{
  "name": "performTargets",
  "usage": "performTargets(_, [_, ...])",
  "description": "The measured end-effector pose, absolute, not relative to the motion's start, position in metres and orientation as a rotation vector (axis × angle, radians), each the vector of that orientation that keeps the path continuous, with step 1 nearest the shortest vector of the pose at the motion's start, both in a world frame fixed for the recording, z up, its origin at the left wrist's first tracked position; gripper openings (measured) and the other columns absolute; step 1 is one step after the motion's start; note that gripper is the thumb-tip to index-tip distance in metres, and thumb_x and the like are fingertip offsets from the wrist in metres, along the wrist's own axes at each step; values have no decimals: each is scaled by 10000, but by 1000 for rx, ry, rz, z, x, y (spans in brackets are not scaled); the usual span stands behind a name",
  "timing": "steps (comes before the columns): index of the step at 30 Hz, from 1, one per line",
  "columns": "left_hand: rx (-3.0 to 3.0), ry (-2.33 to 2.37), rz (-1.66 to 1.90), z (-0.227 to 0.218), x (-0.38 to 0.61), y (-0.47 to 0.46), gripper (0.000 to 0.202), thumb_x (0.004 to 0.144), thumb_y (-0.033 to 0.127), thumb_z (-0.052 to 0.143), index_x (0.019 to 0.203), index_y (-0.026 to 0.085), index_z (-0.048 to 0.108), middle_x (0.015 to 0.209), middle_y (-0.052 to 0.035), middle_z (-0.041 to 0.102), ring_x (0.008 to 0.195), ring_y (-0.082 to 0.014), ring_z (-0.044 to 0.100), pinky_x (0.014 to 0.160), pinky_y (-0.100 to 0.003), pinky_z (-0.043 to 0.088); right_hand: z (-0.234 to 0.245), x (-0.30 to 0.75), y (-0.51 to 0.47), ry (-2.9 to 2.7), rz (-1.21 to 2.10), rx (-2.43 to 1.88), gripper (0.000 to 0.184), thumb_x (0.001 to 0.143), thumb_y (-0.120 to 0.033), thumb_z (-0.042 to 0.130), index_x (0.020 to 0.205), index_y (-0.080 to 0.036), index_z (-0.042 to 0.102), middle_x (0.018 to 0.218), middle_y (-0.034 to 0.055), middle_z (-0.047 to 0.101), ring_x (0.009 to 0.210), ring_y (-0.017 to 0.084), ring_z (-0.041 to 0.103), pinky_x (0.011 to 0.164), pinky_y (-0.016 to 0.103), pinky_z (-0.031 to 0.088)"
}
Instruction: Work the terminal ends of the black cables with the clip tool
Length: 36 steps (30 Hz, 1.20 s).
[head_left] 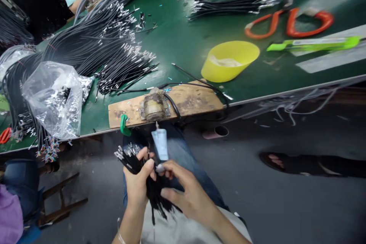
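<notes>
1. Gripping the bundle of black wires, the left hand wraps thumb and fingers around it.
2. The right hand bends its fingers at the bundle's right side; blur hides whether it pinches a wire.
3. Both hands and bundle sit on the near side of the wooden board.

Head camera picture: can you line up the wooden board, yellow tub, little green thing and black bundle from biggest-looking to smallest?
1. Wooden board
2. Yellow tub and black bundle, unranked: the left hand covers part of the bundle, which looks nearer the camera
3. Little green thing
</notes>
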State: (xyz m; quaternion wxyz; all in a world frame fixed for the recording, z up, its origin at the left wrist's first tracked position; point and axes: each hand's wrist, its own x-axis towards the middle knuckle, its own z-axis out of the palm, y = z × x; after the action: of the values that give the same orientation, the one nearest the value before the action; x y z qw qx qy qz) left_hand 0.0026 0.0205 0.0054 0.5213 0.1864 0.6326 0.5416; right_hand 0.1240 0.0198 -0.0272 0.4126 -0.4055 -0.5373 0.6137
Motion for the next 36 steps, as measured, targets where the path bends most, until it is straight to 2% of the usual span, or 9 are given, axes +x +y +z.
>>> performTargets(2, [328,1596,1362,3,4,28,505,527,295,793,984,130,656,695,-16,660,392,-28,445,425,-191,368,-33,115,3,-1287,1506,-1103,367,687,-476,649,917,-192,619,885,72,615,781,210,561,692,308,462])
performTargets(7, [293,1687,1310,-5,7,32,282,494,256,764,719,115,668,452,41,541,413,-68,470,446,-199,373,-51,91,-25,-733,1688,-1338,354,769,-479,561,963,-188,613,925,74,665,871,224,610,775,312,483])
performTargets(10, [420,1585,1314,-6,7,27,262,516,320,753,668,121,675,524,-3,607,492,-106,543,494,-218,413,-57,84,-29,-575,1650,-1433,346,775,-478,553,954,-194,637,942,49,673,902,221,604,779,295,476])
performTargets(14, [480,1462,1301,-5,0,22,352,575,443,737,682,113,674,483,-9,592,443,-108,536,474,-228,415,-53,94,-12,-925,1562,-1340,252,777,-417,568,858,-195,659,802,35,670,782,205,599,704,291,469])
performTargets(20, [602,1387,1113,-7,-6,10,358,628,467,713,600,115,657,401,22,473,367,-81,426,397,-223,340,-17,113,43,-1481,1018,-1110,148,815,-260,547,724,-192,641,703,39,621,702,184,532,664,304,423])
performTargets(23, [677,1404,1098,-8,-6,3,328,650,429,712,570,116,660,434,0,505,401,-91,435,417,-230,337,-1,117,60,-1621,1021,-974,145,803,-202,546,669,-182,597,653,21,584,655,164,523,631,288,420])
performTargets(27, [673,1438,1149,-7,-9,-1,344,661,417,710,789,97,721,460,5,523,448,-100,450,468,-241,361,4,119,64,-1633,1044,-960,193,793,-162,529,601,-182,527,606,8,532,597,148,488,574,275,399])
performTargets(30, [642,1469,1168,-8,-8,-1,278,645,385,732,687,114,688,477,-5,553,470,-113,486,501,-256,390,1,114,57,-1526,1026,-950,170,801,-147,518,636,-181,544,622,10,532,626,154,481,627,298,398])
performTargets(36, [559,1316,1133,-4,2,-2,360,623,515,701,617,160,642,412,14,460,367,-99,413,387,-249,335,-12,103,51,-886,1708,-862,179,726,-284,611,590,-174,573,569,-19,503,482,111,443,463,253,363])
